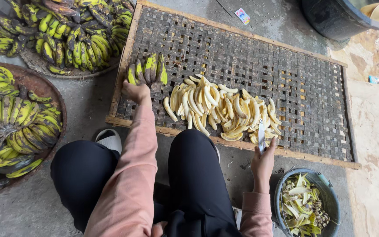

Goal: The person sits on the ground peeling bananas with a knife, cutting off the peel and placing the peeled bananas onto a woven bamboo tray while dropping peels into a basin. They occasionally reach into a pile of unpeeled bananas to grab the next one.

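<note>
Person squats on the concrete floor [242, 164] w/ a big rectangular woven bamboo drying tray [259, 57] laid flat in front.

Left hand [136, 92] reaches out to 11 o'clock and its fingers are closed on the stem end of a small bunch of green-yellow unpeeled bananas [149, 69] resting on the tray's near-left corner. The bunch lies just past the hand toward 12 o'clock, long axis running away from the person. Left hand is the one on it; the right is well apart.

Right hand [264, 164] sits at 2 o'clock by the tray's near edge, fingers clenched round a short knife w/ a pale flat blade [261, 135], blade pointing up toward 12 and touching the near edge of the heap.

Between the hands: heap of pale yellow peeled bananas [220, 109] at tray centre, approx. 3 o'clock from the bunch.

At 4 o'clock of the right hand, a round grey bucket of peel scraps [305, 204]. At 9–10 o'clock, a round shallow basket of green-yellow banana bunches [14, 127], another pile of bunches [66, 35] behind it. Dark tub [334, 19] at far 1 o'clock.
</note>
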`<state>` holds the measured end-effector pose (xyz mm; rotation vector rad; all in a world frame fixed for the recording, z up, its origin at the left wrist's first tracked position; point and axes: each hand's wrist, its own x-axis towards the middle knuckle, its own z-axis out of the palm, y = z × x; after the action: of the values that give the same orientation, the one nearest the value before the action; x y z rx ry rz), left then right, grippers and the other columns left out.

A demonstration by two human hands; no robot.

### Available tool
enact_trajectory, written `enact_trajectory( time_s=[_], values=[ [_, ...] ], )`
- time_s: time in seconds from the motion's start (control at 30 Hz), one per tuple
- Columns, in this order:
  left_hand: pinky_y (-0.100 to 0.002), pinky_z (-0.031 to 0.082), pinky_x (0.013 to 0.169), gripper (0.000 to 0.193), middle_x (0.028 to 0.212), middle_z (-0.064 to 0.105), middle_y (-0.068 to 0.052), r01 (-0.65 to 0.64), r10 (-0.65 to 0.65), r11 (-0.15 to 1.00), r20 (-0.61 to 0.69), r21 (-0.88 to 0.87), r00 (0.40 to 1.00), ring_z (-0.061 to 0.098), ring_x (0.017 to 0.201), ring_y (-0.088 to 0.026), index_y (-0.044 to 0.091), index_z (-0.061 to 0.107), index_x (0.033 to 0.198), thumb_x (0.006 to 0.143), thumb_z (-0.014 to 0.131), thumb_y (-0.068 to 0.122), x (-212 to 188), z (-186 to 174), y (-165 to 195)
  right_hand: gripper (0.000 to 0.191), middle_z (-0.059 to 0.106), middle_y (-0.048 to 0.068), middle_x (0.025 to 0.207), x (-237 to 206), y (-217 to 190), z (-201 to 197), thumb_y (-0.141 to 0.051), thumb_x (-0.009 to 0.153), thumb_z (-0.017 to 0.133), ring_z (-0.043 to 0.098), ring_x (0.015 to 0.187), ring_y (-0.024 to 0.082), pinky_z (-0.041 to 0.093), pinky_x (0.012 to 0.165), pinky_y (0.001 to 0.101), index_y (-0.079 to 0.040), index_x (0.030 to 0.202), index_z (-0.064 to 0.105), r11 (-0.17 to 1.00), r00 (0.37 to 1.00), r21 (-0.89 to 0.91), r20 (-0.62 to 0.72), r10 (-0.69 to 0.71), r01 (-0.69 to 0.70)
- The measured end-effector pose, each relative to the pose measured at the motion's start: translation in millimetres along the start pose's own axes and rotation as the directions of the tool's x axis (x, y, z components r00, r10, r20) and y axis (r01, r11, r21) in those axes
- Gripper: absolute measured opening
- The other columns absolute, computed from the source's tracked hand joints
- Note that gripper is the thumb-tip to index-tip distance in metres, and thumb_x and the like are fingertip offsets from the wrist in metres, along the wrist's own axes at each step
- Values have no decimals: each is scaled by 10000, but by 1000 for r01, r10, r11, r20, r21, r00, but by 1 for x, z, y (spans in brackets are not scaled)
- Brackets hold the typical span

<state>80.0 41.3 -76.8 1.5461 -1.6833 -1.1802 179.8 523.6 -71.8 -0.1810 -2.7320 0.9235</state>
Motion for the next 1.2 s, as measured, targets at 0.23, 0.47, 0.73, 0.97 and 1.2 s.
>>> enact_trajectory(
  time_s=[0.23, 0.47, 0.73, 0.97, 1.2],
  values=[
    [-446, 567, 979, 371, 1298, 501, -187, -328, 264, 645, -203, -690, 943, 613, 1163, -320, -1, 458, 1243, 920, 621, -80, -46, 26, 3, 769, 663, 210, 1103, -5, 15, -25, -124, 1002, 654, 670, 907, 327, 528, 827, 422, -54, 1641, 233, 990, 987, 118, -150, -55, 73],
    [-448, 615, 1036, 406, 1283, 581, -141, 386, 500, 262, 467, -884, 729, 658, 1169, -219, 32, 395, 1352, 1053, 624, 183, -136, 10, 81, 682, 621, 59, 1097, -2, -29, -74, -104, 1078, 532, 513, 725, 44, 437, 571, 215, -153, 1666, 190, 825, 994, 562, -112, 3, 61],
    [-399, 583, 742, 302, 1069, 684, -90, -526, 888, 395, 459, -754, 9, 704, 894, -269, 101, 649, 1249, 963, 721, 165, -350, -48, 127, 689, 550, 29, 1006, -4, -85, -157, -91, 1123, 485, 465, 789, 64, 433, 716, 201, -136, 1718, 141, 732, 949, 608, -135, -286, 307],
    [-424, 598, 878, 449, 1196, 669, -98, -479, 945, 219, 306, -850, -112, 705, 1068, -330, 134, 630, 1274, 877, 633, -77, -445, -65, 76, 452, 676, 63, 1155, -20, -65, -169, -88, 1140, 494, 629, 1023, 109, 495, 906, 231, -14, 1572, 386, 822, 885, 399, -395, -245, 406],
    [-533, 498, 1123, 355, 1304, 668, -81, -333, 967, 117, 184, -936, -178, 599, 1333, -309, 108, 593, 1280, 954, 642, -23, -478, -34, 19, 385, 564, 35, 879, -23, -13, -175, -355, 1149, 380, 491, 657, 111, 415, 498, 254, -23, 1167, 575, 539, 979, 841, -61, 194, -54]
  ],
)
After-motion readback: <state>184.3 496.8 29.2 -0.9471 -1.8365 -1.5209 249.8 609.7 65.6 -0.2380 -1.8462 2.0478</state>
